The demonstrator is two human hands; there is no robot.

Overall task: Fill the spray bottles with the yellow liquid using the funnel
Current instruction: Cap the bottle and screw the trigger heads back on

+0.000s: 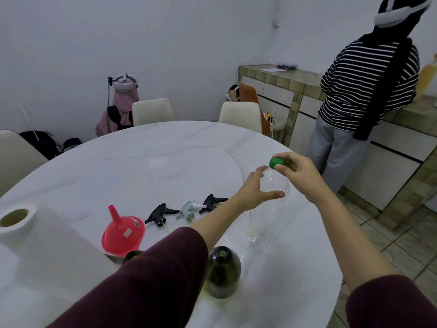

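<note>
A tall clear plastic bottle (267, 223) stands on the white table (146, 166); only a trace of yellow liquid shows at its bottom. My left hand (256, 190) curls round its upper body. My right hand (296, 171) pinches the green cap (276, 162) at the bottle's neck. A red funnel (123, 233) lies mouth down at the left. Three spray trigger heads lie in a row: black (160, 213), pale grey (189, 208), black (211, 202). A dark green spray bottle (222, 273) stands open-necked near me; a second one (132, 255) is mostly hidden by my left sleeve.
A white paper towel roll (35, 235) stands at the near left. Cream chairs (153, 111) ring the table's far side. A person in a striped top (364, 91) stands at the tiled counter on the right.
</note>
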